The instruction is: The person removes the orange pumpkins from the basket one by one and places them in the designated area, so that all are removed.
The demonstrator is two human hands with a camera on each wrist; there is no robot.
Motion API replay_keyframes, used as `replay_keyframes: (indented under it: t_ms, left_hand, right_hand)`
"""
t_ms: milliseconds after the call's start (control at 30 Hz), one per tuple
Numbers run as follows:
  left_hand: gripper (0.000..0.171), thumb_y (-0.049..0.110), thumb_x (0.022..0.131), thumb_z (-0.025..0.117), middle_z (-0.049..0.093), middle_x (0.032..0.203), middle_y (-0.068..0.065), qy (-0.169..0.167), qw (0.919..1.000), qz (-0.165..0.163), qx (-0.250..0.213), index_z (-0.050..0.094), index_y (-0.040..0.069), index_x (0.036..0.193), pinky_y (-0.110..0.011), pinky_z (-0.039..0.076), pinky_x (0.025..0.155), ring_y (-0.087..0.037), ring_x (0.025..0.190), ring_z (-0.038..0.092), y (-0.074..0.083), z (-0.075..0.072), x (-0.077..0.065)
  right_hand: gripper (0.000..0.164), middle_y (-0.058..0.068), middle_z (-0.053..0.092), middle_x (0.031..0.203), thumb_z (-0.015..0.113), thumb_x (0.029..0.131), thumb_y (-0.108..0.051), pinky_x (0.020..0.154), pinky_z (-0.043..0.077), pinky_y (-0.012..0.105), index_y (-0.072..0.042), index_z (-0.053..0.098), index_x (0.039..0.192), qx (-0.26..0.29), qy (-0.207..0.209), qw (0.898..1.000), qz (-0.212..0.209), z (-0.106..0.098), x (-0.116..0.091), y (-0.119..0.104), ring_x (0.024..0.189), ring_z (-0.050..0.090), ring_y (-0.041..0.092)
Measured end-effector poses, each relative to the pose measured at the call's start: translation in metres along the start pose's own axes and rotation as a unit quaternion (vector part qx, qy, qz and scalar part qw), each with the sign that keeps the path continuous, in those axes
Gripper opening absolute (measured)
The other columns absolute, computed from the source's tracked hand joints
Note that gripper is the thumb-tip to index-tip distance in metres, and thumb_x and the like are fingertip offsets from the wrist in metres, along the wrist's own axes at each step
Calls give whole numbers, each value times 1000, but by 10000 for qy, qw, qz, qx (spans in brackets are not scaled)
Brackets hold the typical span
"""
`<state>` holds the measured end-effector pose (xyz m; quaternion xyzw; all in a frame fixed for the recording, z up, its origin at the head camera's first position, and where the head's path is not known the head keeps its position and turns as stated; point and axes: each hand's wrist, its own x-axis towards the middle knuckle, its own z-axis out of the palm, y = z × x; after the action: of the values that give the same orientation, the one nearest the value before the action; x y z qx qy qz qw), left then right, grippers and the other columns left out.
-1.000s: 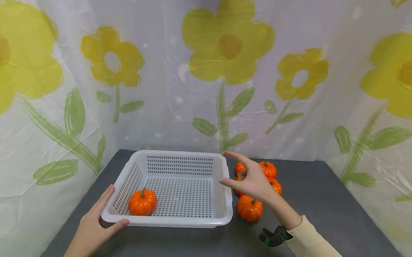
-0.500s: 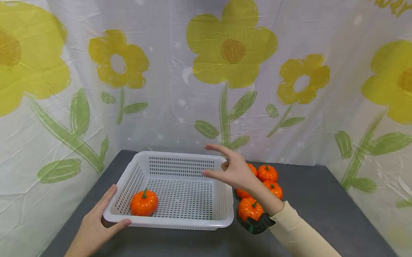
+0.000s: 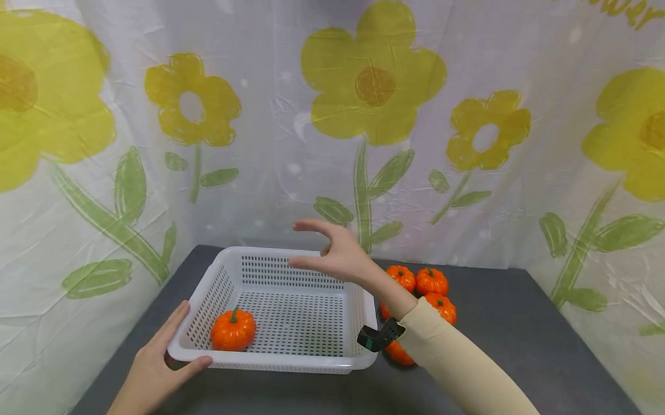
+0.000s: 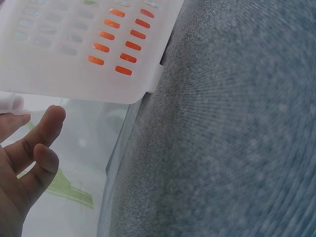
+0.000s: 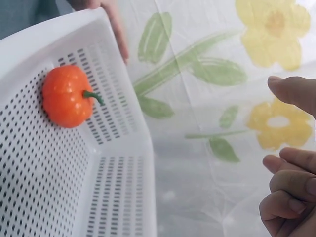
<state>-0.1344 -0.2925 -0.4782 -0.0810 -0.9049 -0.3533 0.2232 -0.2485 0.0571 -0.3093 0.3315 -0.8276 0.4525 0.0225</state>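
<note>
A white perforated plastic basket [image 3: 294, 363] stands on the dark table. Inside its front left part sits one small orange pumpkin [image 3: 233, 330] with a green stem, which the right wrist view shows against the basket's holes. My left hand [image 3: 153, 367] holds the basket's front left corner, thumb at the front rim and fingers along the left side. Above the basket's back right part hovers my right hand [image 3: 336, 251], thumb and index finger apart in a C shape with nothing between them. In the right wrist view, its other fingers [image 5: 286, 190] are loosely bent.
Several more orange pumpkins [image 3: 431, 282] are clustered on the table right of the basket, partly hidden behind my right sleeve [image 3: 459, 362]. A black strap [image 3: 380, 335] is on the right wrist. A white cloth [image 3: 276, 173] with painted yellow flowers hangs around the table.
My right hand has moved left and slightly up, from the basket's right edge by the pumpkins to above the basket. My left hand, the basket and its pumpkin have stayed in place.
</note>
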Motion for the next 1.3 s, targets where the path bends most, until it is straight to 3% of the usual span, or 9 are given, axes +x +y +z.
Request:
replay_keyframes:
  t_ms: [167,300,400,533,700,1100,1167,1233,1300]
  left_hand:
    - [109,35,76,96,41,169,-10,-14,10000,-28,-18,38,23,167,6,19,98,-17,148,45,2,-1,0]
    - [110,36,75,97,42,168,-12,-81,9999,-68,7,37,20,167,4,23,96,-45,135,52,5,-1,3]
    - [109,36,75,97,42,168,-13,-74,10000,-47,6,38,19,166,3,26,93,-34,137,54,5,-2,4]
    - [109,36,75,97,42,168,-12,-41,10000,-33,15,39,20,166,4,25,95,-30,138,53,5,-2,3]
    - [109,36,76,96,41,168,-13,-78,10000,-60,-6,38,19,166,4,21,96,-48,135,52,5,-2,3]
    - [110,37,75,97,42,168,-13,-104,9999,-108,33,38,19,166,4,22,95,-45,134,54,7,-3,2]
    - [110,37,75,96,42,168,-14,-138,9998,-137,36,38,18,166,2,23,97,-47,134,54,7,-4,2]
    - [110,37,76,96,41,168,-14,-177,9997,-174,28,37,18,167,-11,36,106,-48,137,53,8,-5,1]
    - [110,37,76,96,40,169,-12,-188,9996,-212,32,37,20,167,-13,34,109,-48,138,52,8,-6,1]
  right_hand:
    - [69,-5,61,151,84,91,-36,57,46,25,-22,57,153,-154,-122,9998,-41,18,19,0,56,45,5]
    - [70,-1,61,151,84,90,-37,65,52,27,-19,58,152,-153,-131,9998,-28,30,31,4,59,54,8]
    - [72,0,63,150,85,88,-38,94,57,34,-17,58,151,-219,-90,9997,43,39,39,10,95,70,14]
    - [72,0,64,149,86,88,-38,121,39,47,-15,59,151,-103,-24,9996,256,51,46,16,145,51,22]
    - [72,-4,64,147,86,87,-42,122,39,50,-19,60,150,128,3,9983,574,67,52,24,146,50,21]
    - [71,-4,63,148,84,90,-43,120,41,52,-19,59,151,367,-219,9954,852,92,50,49,146,49,22]
    - [71,-3,64,148,84,89,-42,120,41,51,-18,60,151,350,-255,9956,830,96,49,53,145,50,22]
    - [72,-4,64,148,84,88,-43,121,40,51,-17,60,151,293,-300,9957,824,99,49,55,145,50,22]
    - [73,-6,64,148,85,88,-44,121,40,49,-18,60,151,226,-362,9956,836,103,50,58,145,51,20]
